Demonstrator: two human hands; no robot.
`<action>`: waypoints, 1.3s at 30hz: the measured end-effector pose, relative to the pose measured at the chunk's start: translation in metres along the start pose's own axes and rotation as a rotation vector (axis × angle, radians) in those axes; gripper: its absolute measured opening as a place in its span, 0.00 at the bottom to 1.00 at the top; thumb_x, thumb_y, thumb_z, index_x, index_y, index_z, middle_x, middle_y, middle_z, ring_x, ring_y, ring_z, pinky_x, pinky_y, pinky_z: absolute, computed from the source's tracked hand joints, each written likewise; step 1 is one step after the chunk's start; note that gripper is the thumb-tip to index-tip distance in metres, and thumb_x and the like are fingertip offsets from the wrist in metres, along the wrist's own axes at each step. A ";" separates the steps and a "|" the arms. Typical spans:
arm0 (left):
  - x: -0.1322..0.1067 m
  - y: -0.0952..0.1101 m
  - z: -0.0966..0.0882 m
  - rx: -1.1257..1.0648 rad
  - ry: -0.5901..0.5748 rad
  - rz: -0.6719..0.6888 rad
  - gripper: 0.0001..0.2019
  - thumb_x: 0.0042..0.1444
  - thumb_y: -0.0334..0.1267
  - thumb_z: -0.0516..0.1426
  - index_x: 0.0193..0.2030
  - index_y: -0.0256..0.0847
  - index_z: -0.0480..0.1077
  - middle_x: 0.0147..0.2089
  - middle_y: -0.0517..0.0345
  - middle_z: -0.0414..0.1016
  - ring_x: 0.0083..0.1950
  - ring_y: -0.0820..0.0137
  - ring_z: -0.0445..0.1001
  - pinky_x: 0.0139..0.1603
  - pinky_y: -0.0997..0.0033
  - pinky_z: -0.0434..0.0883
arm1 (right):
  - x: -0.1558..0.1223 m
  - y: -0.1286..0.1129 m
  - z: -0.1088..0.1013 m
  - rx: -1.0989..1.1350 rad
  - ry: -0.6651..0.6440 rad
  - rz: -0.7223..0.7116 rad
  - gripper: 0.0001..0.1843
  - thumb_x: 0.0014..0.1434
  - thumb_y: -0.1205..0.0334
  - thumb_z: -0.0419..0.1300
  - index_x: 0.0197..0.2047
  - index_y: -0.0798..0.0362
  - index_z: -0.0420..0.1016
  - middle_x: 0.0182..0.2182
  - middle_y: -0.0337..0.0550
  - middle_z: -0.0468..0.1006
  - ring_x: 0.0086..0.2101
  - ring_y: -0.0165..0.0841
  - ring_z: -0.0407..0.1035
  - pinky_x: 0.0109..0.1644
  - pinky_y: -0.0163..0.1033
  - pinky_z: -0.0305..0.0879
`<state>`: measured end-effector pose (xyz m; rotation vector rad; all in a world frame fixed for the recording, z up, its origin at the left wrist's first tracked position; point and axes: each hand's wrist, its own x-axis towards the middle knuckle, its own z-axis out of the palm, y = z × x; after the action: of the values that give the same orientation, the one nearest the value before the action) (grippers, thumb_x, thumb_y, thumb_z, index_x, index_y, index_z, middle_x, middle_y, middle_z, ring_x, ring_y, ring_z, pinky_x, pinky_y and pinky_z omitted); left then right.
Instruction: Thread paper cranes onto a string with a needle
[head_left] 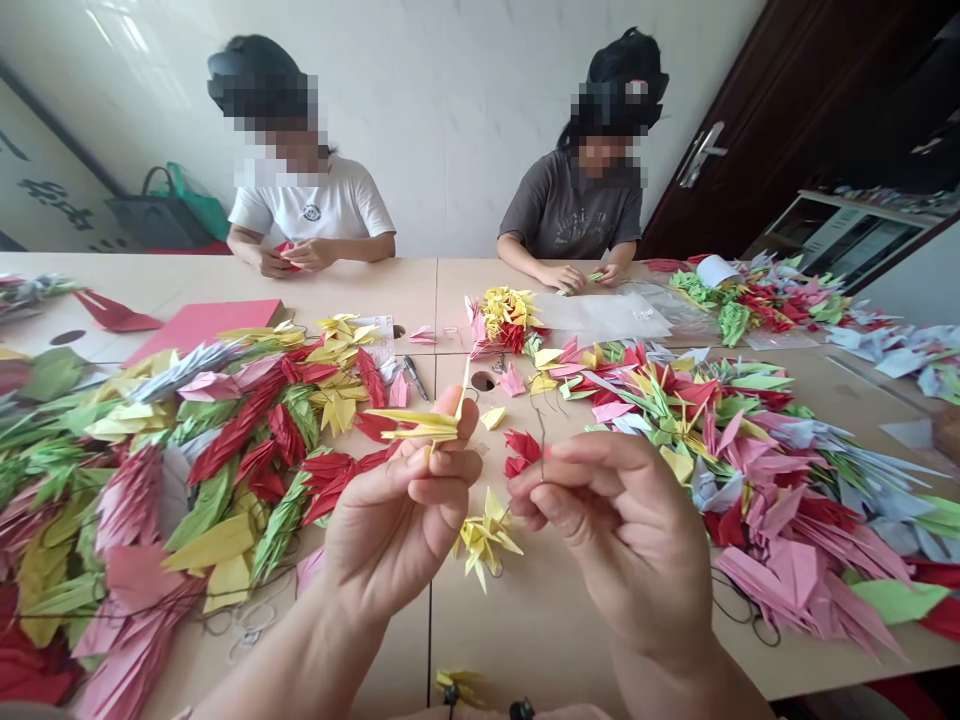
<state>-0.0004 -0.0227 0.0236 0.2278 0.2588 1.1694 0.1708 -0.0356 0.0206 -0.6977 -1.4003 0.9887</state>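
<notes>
My left hand [409,510] is raised over the table, its thumb and fingers closed on a folded yellow paper crane [424,427]. A narrow tip of the crane sticks up past my fingertips. Level with it, to the right, my right hand [619,540] pinches a thin dark thread or wire [541,445] that stands up from the fingertips. I cannot make out which it is. Between and below my hands is a bunch of yellow paper cranes [489,540]. Red folded paper [523,453] shows just behind my right fingertips.
Large heaps of colourful paper cranes lie left [225,460] and right [750,450]. A pen [415,378], a red sheet [202,330] and a clear plastic bag [607,316] are farther back. Across the table sit two people [311,205] [574,205], both handling folded paper.
</notes>
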 end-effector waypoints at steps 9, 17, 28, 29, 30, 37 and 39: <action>-0.004 -0.001 0.008 -0.152 -0.067 -0.054 0.34 0.44 0.18 0.68 0.57 0.51 0.74 0.50 0.54 0.79 0.31 0.86 0.77 0.27 1.03 0.69 | 0.003 -0.002 -0.003 -0.374 -0.117 -0.120 0.10 0.61 0.72 0.63 0.42 0.46 0.77 0.31 0.33 0.81 0.28 0.25 0.76 0.32 0.29 0.72; -0.009 -0.002 0.002 -0.284 -0.119 -0.058 0.33 0.49 0.18 0.62 0.60 0.48 0.71 0.43 0.54 0.78 0.34 0.79 0.80 0.29 0.96 0.75 | -0.001 -0.003 -0.007 -0.378 -0.097 -0.133 0.13 0.62 0.72 0.63 0.44 0.43 0.77 0.31 0.31 0.80 0.27 0.24 0.75 0.32 0.28 0.71; -0.011 -0.003 0.004 -0.288 -0.147 -0.116 0.21 0.48 0.18 0.63 0.49 0.38 0.70 0.44 0.52 0.78 0.33 0.78 0.80 0.27 0.94 0.75 | 0.000 -0.002 -0.004 -0.328 -0.089 -0.138 0.13 0.62 0.73 0.63 0.44 0.45 0.78 0.31 0.32 0.80 0.29 0.23 0.74 0.30 0.27 0.70; -0.012 -0.002 0.005 -0.286 -0.156 -0.132 0.21 0.49 0.18 0.63 0.48 0.37 0.70 0.43 0.52 0.78 0.33 0.78 0.80 0.28 0.94 0.75 | 0.000 -0.002 -0.004 -0.330 -0.086 -0.135 0.13 0.62 0.73 0.63 0.44 0.45 0.78 0.31 0.32 0.80 0.29 0.23 0.74 0.30 0.27 0.70; -0.013 -0.002 0.005 -0.284 -0.163 -0.147 0.20 0.49 0.18 0.64 0.48 0.37 0.70 0.42 0.52 0.78 0.33 0.78 0.80 0.28 0.94 0.76 | -0.001 -0.002 -0.005 -0.331 -0.081 -0.132 0.13 0.62 0.73 0.63 0.44 0.45 0.78 0.31 0.32 0.80 0.29 0.23 0.74 0.30 0.27 0.70; -0.014 0.000 0.004 -0.264 -0.151 -0.155 0.18 0.48 0.19 0.65 0.45 0.37 0.71 0.44 0.53 0.78 0.32 0.80 0.80 0.26 0.97 0.74 | 0.000 -0.006 -0.007 -0.314 -0.110 -0.169 0.12 0.62 0.73 0.62 0.44 0.47 0.79 0.30 0.33 0.79 0.28 0.23 0.73 0.30 0.27 0.69; -0.014 0.000 0.004 -0.254 -0.156 -0.178 0.18 0.48 0.20 0.66 0.44 0.37 0.72 0.39 0.56 0.78 0.32 0.81 0.80 0.26 0.99 0.72 | 0.000 -0.007 -0.007 -0.301 -0.120 -0.176 0.12 0.62 0.74 0.62 0.44 0.48 0.79 0.29 0.33 0.79 0.28 0.23 0.73 0.30 0.27 0.69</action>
<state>-0.0042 -0.0357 0.0287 0.0700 -0.0085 0.9914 0.1785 -0.0373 0.0259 -0.7296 -1.7071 0.6978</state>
